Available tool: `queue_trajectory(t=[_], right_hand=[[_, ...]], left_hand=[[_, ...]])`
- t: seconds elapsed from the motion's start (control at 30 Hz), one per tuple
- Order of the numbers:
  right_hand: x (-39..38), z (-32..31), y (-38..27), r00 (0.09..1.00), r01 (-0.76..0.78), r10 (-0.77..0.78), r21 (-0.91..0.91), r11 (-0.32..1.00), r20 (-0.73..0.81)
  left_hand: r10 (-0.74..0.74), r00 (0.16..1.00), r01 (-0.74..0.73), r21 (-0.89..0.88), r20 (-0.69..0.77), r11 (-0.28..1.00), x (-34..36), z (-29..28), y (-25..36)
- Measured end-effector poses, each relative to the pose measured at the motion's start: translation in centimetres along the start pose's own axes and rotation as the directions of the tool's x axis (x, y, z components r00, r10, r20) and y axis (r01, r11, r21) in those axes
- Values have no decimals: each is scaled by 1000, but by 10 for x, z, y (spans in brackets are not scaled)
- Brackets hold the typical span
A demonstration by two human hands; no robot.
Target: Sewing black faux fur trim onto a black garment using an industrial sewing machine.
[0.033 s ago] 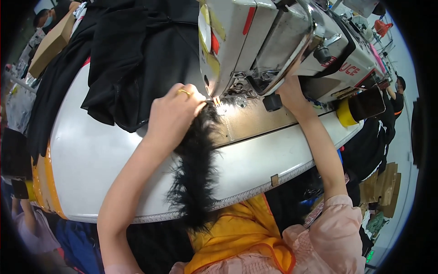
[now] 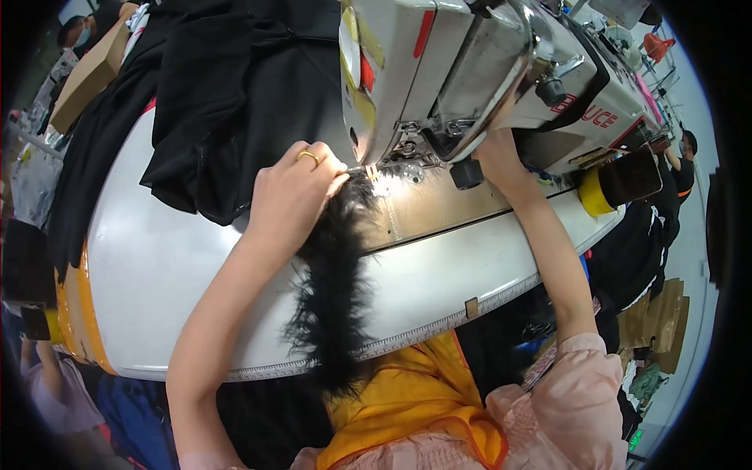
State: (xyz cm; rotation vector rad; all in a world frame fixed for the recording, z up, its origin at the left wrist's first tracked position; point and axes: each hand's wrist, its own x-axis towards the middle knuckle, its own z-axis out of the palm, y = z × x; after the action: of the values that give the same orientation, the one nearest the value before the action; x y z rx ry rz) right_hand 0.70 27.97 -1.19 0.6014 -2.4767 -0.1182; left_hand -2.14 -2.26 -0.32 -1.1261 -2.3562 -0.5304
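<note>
Beside the needle area of a white sewing machine, my left hand is closed, its fingertips pinching the upper end of a black fluffy trim. The trim hangs down across the table's front edge toward my lap. Black fabric lies just beyond my left hand; whether it is joined to the trim is hidden. My right hand reaches in under the machine's arm, and its fingers are hidden behind the machine head. Lamp light falls on the metal bed plate.
A white table with a ruler strip along its front edge carries the machine. A yellow and black round part stands at the right. A cardboard box is at the far left. Other people work at the far left and far right.
My left hand has shifted slightly left, away from the needle area, still pinching the trim. My right hand has not visibly moved.
</note>
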Motion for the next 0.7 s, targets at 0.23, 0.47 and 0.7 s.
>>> queue_trajectory(t=[0.23,0.47,0.7], right_hand=[[1,-21,3,998,-8,-4,176,984,67],[-19,-23,19,997,-66,64,33,997,52],[-21,-16,22,985,-147,142,44,988,102]], left_hand=[[41,998,-43,35,37,998,-3,0,3],[185,982,-177,152,-36,972,-4,13,19],[106,994,-105,76,-19,992,0,9,12]])
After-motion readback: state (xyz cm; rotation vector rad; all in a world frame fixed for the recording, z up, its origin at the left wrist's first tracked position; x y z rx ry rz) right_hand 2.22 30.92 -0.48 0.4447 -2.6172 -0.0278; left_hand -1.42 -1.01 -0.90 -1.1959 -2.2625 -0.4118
